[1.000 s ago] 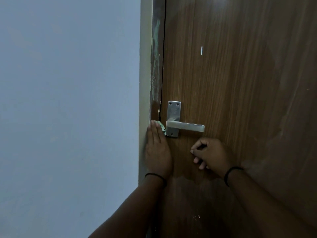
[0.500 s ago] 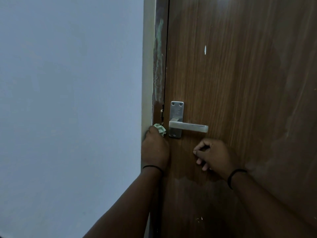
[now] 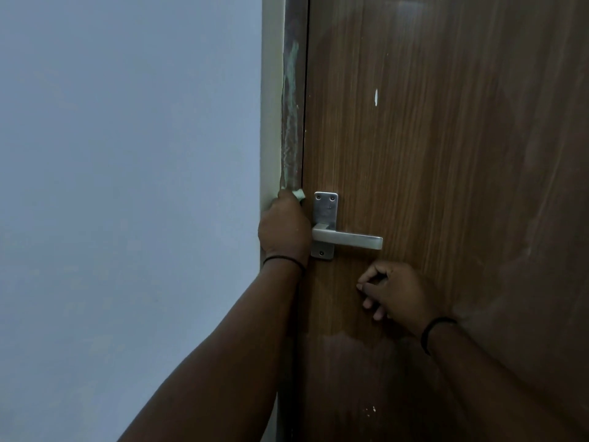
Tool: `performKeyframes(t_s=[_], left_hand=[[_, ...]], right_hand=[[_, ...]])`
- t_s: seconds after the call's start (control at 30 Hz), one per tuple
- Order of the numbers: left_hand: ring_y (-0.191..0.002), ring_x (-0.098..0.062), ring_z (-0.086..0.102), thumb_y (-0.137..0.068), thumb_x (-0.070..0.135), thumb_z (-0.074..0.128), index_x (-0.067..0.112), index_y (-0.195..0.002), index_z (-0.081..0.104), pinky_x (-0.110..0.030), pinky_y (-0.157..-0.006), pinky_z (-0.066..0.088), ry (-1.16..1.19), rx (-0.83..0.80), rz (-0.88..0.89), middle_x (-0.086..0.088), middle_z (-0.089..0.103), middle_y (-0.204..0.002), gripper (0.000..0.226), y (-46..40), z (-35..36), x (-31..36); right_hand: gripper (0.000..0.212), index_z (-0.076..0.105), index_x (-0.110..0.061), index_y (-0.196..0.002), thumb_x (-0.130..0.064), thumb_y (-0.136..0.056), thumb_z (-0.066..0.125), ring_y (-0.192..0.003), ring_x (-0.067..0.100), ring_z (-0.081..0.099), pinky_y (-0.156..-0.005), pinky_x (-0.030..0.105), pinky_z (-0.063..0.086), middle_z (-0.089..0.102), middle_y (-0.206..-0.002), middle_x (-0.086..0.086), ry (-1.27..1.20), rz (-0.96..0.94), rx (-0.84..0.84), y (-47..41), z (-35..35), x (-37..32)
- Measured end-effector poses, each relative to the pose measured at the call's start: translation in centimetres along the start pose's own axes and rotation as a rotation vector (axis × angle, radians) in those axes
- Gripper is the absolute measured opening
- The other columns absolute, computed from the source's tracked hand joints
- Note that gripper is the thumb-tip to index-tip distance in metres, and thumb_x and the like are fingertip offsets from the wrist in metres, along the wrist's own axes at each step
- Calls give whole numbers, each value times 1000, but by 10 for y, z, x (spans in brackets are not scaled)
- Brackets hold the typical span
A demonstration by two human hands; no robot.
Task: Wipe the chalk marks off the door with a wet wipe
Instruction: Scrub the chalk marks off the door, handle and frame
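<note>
A brown wooden door fills the right half of the head view. Pale green chalk marks streak the dark frame strip left of it. My left hand grips a pale green wet wipe and presses it on that strip, level with the top of the handle plate. Only a corner of the wipe shows above my fingers. My right hand rests against the door below the lever, fingers loosely curled, holding nothing.
A metal lever handle on its plate sticks out from the door just right of my left hand. A small white chip marks the door above it. A pale blue wall covers the left side.
My left hand has curled round the wipe and slid up the frame strip, from beside the handle plate's foot to its top. My right hand has stayed below the lever.
</note>
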State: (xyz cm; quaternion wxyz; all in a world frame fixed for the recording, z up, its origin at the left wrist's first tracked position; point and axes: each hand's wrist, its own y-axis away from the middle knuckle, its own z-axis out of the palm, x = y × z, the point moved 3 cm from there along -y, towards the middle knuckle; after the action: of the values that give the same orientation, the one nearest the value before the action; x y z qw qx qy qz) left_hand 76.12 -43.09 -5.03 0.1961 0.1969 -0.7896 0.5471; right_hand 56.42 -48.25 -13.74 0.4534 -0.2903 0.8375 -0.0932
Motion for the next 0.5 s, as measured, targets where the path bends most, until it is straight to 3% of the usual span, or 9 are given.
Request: performKeyframes(t_s=[0.27,0.5], left_hand=[[-89,-25,67,-98,17,51,11,-107,60,-33,-72,55,-110,-229,-50,-7,69,-101,14,49,15,-34],[-86,-26,65,-95,16,55,10,-108,56,-34,-63,48,62,34,21,-8,66,-100,15,-12,-11,9]], right_hand=[[14,66,-29,-78,-23,-90,68,-49,23,66,-39,19,42,72,-65,1,-14,-1,-19,3,-3,-1],[15,65,-39,-80,-28,-90,67,-48,16,66,-44,19,46,72,-67,-4,20,16,-7,-1,0,1]])
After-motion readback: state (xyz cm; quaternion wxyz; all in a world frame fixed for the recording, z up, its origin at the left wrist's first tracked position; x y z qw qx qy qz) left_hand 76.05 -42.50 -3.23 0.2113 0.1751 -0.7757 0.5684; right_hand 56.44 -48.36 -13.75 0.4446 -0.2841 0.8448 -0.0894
